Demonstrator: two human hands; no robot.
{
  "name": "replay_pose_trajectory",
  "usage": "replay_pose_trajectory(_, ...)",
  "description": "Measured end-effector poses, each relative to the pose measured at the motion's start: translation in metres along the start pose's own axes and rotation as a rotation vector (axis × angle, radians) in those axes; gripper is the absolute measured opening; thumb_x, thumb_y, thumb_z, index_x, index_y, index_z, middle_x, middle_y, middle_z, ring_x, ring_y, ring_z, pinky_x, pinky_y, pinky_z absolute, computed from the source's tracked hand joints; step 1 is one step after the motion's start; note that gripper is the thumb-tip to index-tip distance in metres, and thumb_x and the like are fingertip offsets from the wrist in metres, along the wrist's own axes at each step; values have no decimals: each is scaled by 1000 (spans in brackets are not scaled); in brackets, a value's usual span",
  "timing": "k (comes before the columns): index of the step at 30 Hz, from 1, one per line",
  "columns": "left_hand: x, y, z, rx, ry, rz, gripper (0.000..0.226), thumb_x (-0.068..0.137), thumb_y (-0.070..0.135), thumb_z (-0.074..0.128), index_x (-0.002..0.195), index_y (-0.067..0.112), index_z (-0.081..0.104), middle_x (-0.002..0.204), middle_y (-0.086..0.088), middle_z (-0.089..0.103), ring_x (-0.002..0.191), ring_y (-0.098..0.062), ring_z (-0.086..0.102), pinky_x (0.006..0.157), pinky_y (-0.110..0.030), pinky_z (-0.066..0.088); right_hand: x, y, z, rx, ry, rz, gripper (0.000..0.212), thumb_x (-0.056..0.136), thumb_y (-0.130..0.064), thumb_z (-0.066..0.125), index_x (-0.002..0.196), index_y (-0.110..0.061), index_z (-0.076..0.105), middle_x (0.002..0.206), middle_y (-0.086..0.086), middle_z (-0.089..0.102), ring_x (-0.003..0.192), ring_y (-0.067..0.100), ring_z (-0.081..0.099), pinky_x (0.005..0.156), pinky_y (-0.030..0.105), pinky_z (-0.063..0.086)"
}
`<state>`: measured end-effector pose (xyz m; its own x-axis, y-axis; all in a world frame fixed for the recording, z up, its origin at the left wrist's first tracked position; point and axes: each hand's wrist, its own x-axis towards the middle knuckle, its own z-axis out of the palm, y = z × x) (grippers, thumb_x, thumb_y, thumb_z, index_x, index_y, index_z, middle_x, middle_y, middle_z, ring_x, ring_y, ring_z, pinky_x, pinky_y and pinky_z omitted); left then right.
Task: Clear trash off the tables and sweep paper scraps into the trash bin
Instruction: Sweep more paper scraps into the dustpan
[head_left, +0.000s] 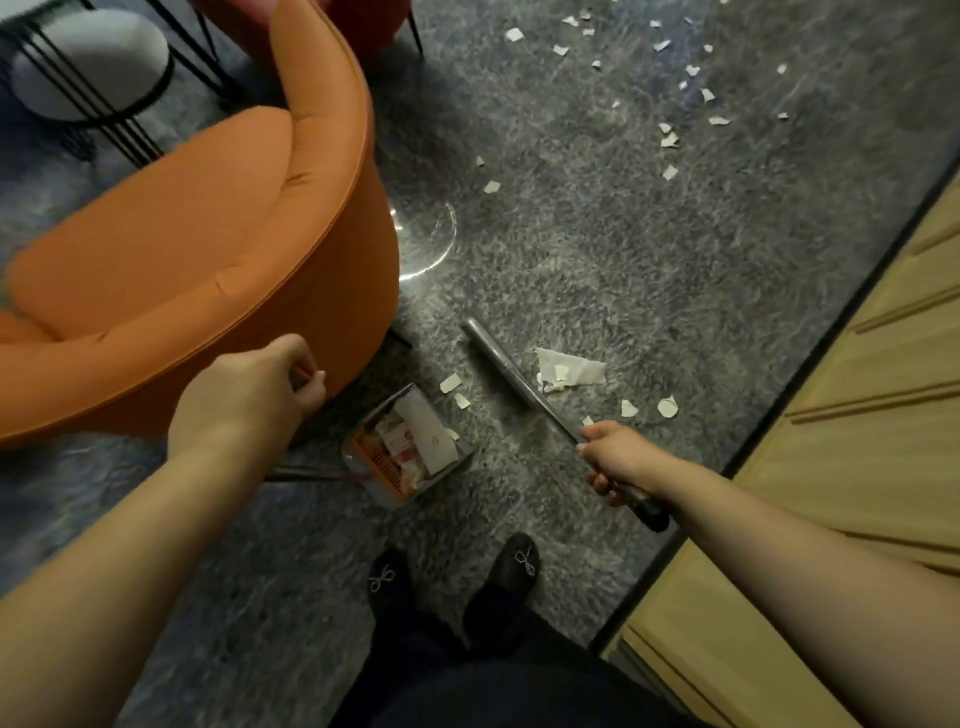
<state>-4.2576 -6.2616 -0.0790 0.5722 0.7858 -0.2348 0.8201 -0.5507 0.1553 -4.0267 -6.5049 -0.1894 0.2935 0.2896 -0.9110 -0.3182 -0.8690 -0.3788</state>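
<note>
My right hand (615, 462) grips the dark handle of a broom (511, 371), whose grey far end lies on the carpet beside a large torn white paper (576, 370). Small paper scraps (667, 407) lie around it, and several more scraps (670, 139) are scattered farther off at the upper right. A dustpan (410, 447) stands on the carpet between my hands, holding white and printed paper trash. My left hand (249, 395) is curled around a thin handle that seems to belong to the dustpan, right against the orange chair. No trash bin is in view.
An orange armchair (197, 270) fills the left side, close to the dustpan. A round clear glass base (428, 244) sits just behind it. A wooden panelled wall (857, 415) runs along the right. A wire-legged side table (88, 67) stands at the upper left. My shoes (514, 564) are below.
</note>
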Motion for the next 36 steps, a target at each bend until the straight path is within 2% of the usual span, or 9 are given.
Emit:
replay_pose_trajectory(3, 0, 1, 3, 1, 5, -1, 15, 94, 38, 60, 90, 25, 56, 71, -2, 62, 56, -22, 55, 46, -33, 45, 17, -3, 12, -68, -14, -3, 18, 101, -12, 36, 116, -15, 44, 64, 6, 40, 41, 11, 37, 44, 18, 32)
replay_pose_trajectory(9, 8, -1, 5, -2, 10, 1, 15, 95, 39, 58, 88, 26, 54, 71, 1, 60, 57, -19, 54, 45, -28, 38, 24, -7, 34, -374, -83, -4, 17, 98, -13, 38, 114, -18, 42, 72, 12, 49, 49, 19, 46, 46, 26, 39)
replay_pose_trajectory(13, 12, -2, 4, -16, 14, 21, 17, 95, 40, 57, 89, 25, 54, 73, -1, 62, 60, -23, 56, 50, -35, 49, 6, 4, 41, -466, -174, 41, 23, 98, -10, 35, 119, -17, 39, 65, 11, 48, 46, 19, 44, 44, 26, 38)
replay_pose_trajectory(20, 7, -6, 2, -61, 28, 48, 15, 95, 40, 58, 93, 25, 57, 77, -2, 63, 61, -22, 57, 55, -40, 54, -41, 39, 57, -268, -191, 81, 29, 100, -18, 42, 127, -27, 39, 66, 4, 47, 45, 10, 42, 42, 23, 36)
replay_pose_trajectory(23, 5, -11, -1, -105, 20, 41, 15, 94, 40, 59, 94, 25, 59, 76, -1, 63, 61, -21, 57, 57, -40, 55, -60, 47, 65, -211, -171, 58, 24, 100, -17, 41, 121, -28, 43, 65, 3, 47, 45, 9, 41, 42, 23, 35)
replay_pose_trajectory(27, -5, -18, -6, -190, 8, 54, 13, 94, 37, 61, 91, 25, 60, 77, 2, 63, 61, -21, 58, 58, -40, 55, -79, 56, 75, -133, -106, 46, 27, 100, -18, 42, 126, -28, 41, 63, 4, 46, 44, 9, 40, 40, 22, 33)
replay_pose_trajectory(31, -15, -23, -7, -183, -23, 119, 11, 93, 38, 61, 88, 29, 59, 76, 7, 63, 61, -17, 58, 57, -36, 53, -94, 56, 78, 54, -35, 64, 19, 101, -18, 40, 116, -30, 39, 60, 2, 43, 40, 7, 37, 38, 17, 29)
replay_pose_trajectory(36, -9, -8, -8, -188, -40, 237, 7, 92, 36, 62, 89, 30, 60, 77, 7, 64, 64, -16, 58, 59, -38, 54, -96, 60, 66, 271, 51, 53, 32, 101, -15, 40, 131, -27, 37, 58, 3, 42, 34, 6, 35, 35, 14, 28)
